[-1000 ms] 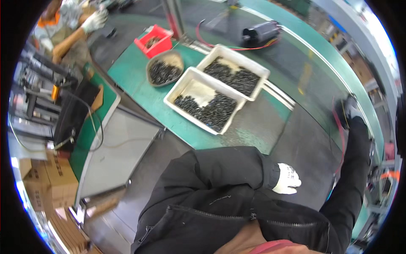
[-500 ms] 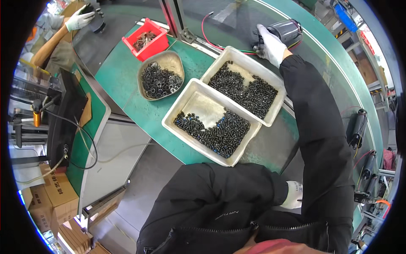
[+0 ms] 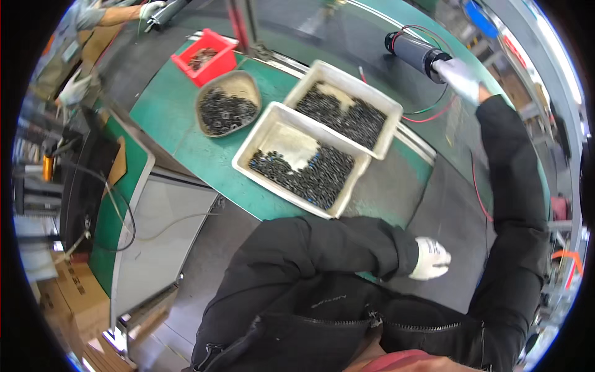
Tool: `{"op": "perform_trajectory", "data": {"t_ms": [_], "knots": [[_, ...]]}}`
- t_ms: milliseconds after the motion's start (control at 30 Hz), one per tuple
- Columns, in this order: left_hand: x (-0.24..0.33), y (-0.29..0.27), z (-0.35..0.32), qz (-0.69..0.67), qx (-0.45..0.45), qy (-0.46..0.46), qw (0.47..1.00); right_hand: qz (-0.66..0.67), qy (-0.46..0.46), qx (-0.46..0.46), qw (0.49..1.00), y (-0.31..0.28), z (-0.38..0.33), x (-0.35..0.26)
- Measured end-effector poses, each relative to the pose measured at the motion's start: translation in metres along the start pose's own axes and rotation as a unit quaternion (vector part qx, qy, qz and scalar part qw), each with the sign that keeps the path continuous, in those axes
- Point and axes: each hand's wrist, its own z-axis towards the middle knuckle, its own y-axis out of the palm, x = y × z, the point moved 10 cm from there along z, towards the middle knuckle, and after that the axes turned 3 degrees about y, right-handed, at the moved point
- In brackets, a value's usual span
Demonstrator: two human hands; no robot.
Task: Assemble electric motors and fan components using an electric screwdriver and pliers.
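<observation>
My right hand (image 3: 460, 80), in a white glove, reaches far out on the right. Its fingers close on the near end of a dark grey cylindrical electric motor (image 3: 414, 52), partly hidden by the fingers. Red and green wires (image 3: 427, 115) trail from the motor across the dark belt (image 3: 455, 186). In front of my chest my gloved left hand (image 3: 431, 258) is over the belt, fingers loosely extended with nothing visible in them. Two white trays, a nearer one (image 3: 248, 155) and a farther one (image 3: 392, 127), hold many small black cylindrical parts, some with blue marks.
Left of the trays stand a round-cornered bowl (image 3: 253, 93) of black rings and a red bin (image 3: 218, 65) of small metal pieces on the green table (image 3: 162, 121). A metal post (image 3: 240, 28) rises behind. A co-worker's gloved hand (image 3: 152, 9) touches another motor (image 3: 167, 13) at upper left.
My right hand has moved right, from the motor's left end to its other end, and the motor has turned. My left hand has come forward into fuller view. The co-worker's hands have shifted.
</observation>
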Motion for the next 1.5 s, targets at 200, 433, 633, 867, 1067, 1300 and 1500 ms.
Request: {"op": "perform_trajectory", "data": {"t_ms": [200, 433, 633, 867, 1067, 1300, 1500], "knots": [[0.024, -0.056, 0.019, 0.298, -0.01, -0.037, 0.954, 0.037, 0.001, 0.009, 0.999, -0.025, -0.174, 0.023], [-0.045, -0.05, 0.055, 0.489, 0.095, -0.119, 0.859, 0.085, -0.015, 0.012, 0.996, -0.025, -0.278, 0.026], [0.08, 0.074, 0.005, 0.168, -0.195, -0.067, 0.964, 0.218, 0.109, 0.011, 0.97, 0.047, -0.333, 0.049], [0.075, -0.202, -0.051, 0.549, -0.009, 0.011, 0.835, 0.283, 0.152, 0.119, 0.939, 0.123, -0.379, 0.012], [-0.084, -0.353, -0.085, 0.593, 0.025, -0.331, 0.734, 0.471, 0.122, -0.11, 0.867, 0.126, -0.394, 0.027], [-0.105, -0.346, -0.051, 0.601, 0.037, -0.294, 0.742, 0.164, 0.357, 0.672, 0.628, -0.004, -0.6, 0.239], [-0.118, -0.369, -0.086, 0.539, 0.045, -0.407, 0.736, 0.251, 0.26, 0.57, 0.738, -0.008, -0.558, 0.377]]}}
